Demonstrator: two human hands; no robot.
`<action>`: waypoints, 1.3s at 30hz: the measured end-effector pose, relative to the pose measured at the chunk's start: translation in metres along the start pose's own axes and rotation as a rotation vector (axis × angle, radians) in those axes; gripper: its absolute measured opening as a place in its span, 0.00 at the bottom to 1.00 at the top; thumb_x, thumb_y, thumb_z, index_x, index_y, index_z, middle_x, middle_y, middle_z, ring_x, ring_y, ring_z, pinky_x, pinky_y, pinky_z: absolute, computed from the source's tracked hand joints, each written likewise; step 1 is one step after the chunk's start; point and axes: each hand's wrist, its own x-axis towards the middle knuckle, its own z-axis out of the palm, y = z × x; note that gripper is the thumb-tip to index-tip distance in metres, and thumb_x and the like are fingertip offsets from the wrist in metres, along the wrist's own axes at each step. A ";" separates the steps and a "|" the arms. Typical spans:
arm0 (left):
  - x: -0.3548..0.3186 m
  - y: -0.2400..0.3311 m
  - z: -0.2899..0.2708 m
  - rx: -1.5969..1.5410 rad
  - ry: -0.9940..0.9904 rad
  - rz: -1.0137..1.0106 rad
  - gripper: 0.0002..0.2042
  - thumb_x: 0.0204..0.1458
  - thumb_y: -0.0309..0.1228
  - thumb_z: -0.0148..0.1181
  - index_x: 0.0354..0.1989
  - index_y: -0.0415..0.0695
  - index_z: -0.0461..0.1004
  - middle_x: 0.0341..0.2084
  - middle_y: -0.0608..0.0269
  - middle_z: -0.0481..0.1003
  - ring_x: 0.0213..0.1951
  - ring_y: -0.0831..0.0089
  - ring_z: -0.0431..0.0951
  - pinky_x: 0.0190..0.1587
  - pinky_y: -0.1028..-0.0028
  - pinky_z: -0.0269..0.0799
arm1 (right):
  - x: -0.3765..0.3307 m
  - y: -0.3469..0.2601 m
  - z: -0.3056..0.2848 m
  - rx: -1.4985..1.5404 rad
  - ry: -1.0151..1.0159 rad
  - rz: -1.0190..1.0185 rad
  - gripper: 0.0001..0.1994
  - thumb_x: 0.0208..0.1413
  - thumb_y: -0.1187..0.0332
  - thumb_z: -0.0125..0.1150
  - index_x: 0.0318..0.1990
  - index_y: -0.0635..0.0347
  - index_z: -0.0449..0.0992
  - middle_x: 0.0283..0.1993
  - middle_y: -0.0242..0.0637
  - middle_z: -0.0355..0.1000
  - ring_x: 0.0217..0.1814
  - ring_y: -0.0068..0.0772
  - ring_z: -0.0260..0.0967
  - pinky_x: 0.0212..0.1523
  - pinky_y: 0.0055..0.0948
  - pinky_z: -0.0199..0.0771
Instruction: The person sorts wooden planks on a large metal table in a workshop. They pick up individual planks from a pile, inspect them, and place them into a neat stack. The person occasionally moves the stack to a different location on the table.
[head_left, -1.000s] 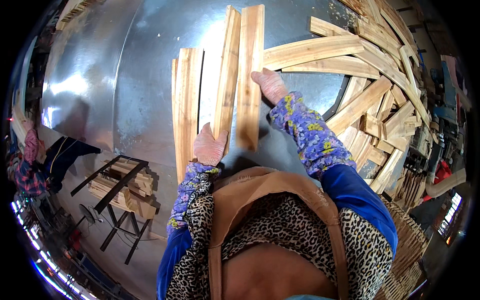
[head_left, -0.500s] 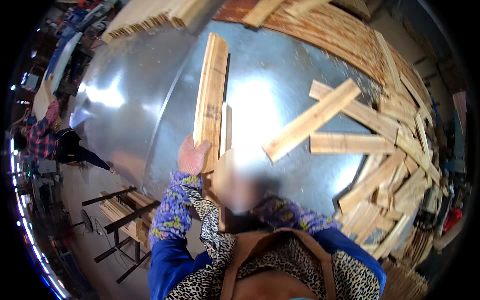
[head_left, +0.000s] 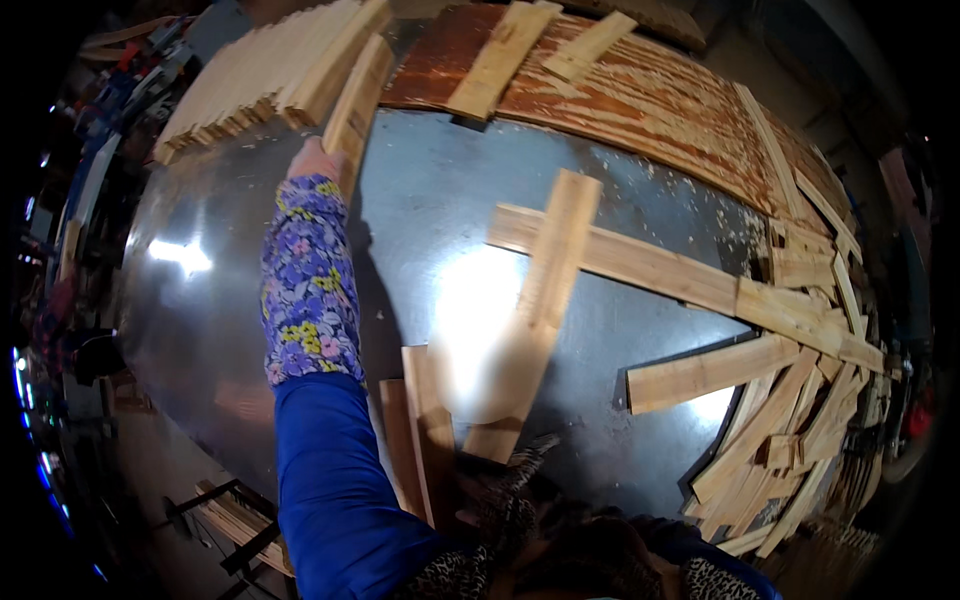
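One left hand (head_left: 316,160), grip closed on one board (head_left: 358,100), right grip unseen, two crossed boards (head_left: 563,240)

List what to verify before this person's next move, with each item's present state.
1. Left hand on the plank: ok, at its left side near the lower end.
2. Firmness of that grip: cannot tell, partly hidden.
3. Right hand visible: not ok, it cannot be made out.
4. Plank row laid side by side: ok.
5. Held plank apart from that row: cannot tell, very close.
6. Loose planks uncrossed: not ok, one lies over another.
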 end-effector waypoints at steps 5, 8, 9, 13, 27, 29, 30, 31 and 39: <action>-0.086 0.066 0.033 -0.041 0.242 0.309 0.35 0.62 0.51 0.68 0.70 0.39 0.73 0.65 0.38 0.77 0.66 0.41 0.77 0.69 0.51 0.74 | 0.051 0.011 -0.050 -0.073 0.119 -0.072 0.37 0.47 0.54 0.76 0.66 0.58 0.75 0.64 0.54 0.75 0.63 0.63 0.73 0.67 0.59 0.73; -0.232 0.125 0.033 -0.307 -0.112 0.427 0.45 0.57 0.56 0.73 0.74 0.34 0.69 0.67 0.36 0.74 0.70 0.40 0.72 0.74 0.53 0.67 | 0.105 0.055 -0.141 -0.404 0.510 -0.067 0.37 0.44 0.56 0.78 0.63 0.59 0.78 0.66 0.54 0.75 0.65 0.63 0.71 0.69 0.59 0.71; -0.280 0.143 0.026 -0.322 -0.278 0.409 0.47 0.55 0.58 0.73 0.75 0.34 0.68 0.68 0.33 0.71 0.71 0.39 0.70 0.75 0.50 0.65 | 0.125 0.080 -0.177 -0.512 0.568 0.018 0.37 0.43 0.56 0.79 0.62 0.60 0.78 0.66 0.54 0.75 0.65 0.63 0.71 0.70 0.60 0.71; -0.383 0.156 0.065 0.101 -0.290 0.297 0.51 0.52 0.57 0.75 0.78 0.38 0.62 0.76 0.33 0.60 0.77 0.36 0.58 0.80 0.42 0.50 | 0.171 0.172 -0.229 -0.638 0.352 0.192 0.50 0.48 0.43 0.77 0.79 0.50 0.66 0.72 0.51 0.70 0.76 0.55 0.65 0.75 0.56 0.67; -0.454 0.082 -0.007 -0.648 -0.116 -0.119 0.36 0.58 0.14 0.51 0.79 0.34 0.60 0.64 0.30 0.76 0.64 0.40 0.79 0.73 0.55 0.72 | 0.044 0.009 -0.097 0.277 -0.183 0.324 0.60 0.57 0.42 0.72 0.84 0.75 0.47 0.67 0.64 0.77 0.64 0.55 0.79 0.67 0.47 0.80; -0.526 0.084 -0.034 -0.750 -0.222 -0.209 0.34 0.60 0.18 0.51 0.78 0.34 0.62 0.60 0.32 0.79 0.60 0.41 0.82 0.67 0.54 0.77 | 0.011 0.033 -0.027 0.427 -0.158 0.201 0.62 0.60 0.40 0.71 0.85 0.77 0.41 0.61 0.63 0.79 0.60 0.55 0.80 0.63 0.45 0.82; -0.566 0.077 -0.039 -0.777 -0.271 -0.253 0.33 0.60 0.19 0.52 0.78 0.34 0.63 0.59 0.32 0.80 0.58 0.42 0.84 0.64 0.53 0.79 | -0.011 0.023 0.003 0.628 -0.124 0.218 0.62 0.60 0.39 0.72 0.84 0.77 0.44 0.54 0.62 0.80 0.56 0.55 0.81 0.61 0.45 0.82; -0.604 0.056 -0.028 -0.761 -0.324 -0.269 0.32 0.60 0.21 0.53 0.77 0.34 0.65 0.58 0.33 0.80 0.58 0.43 0.84 0.61 0.53 0.80 | -0.035 0.012 0.032 0.827 -0.080 0.234 0.61 0.60 0.38 0.73 0.83 0.77 0.47 0.47 0.60 0.82 0.51 0.55 0.81 0.59 0.44 0.83; -0.704 -0.024 -0.063 -0.066 -0.160 0.398 0.25 0.62 0.44 0.65 0.64 0.44 0.77 0.67 0.49 0.72 0.68 0.49 0.70 0.73 0.43 0.60 | -0.092 -0.098 0.115 0.078 -0.512 0.223 0.24 0.69 0.51 0.62 0.56 0.65 0.84 0.58 0.56 0.83 0.58 0.60 0.82 0.60 0.52 0.82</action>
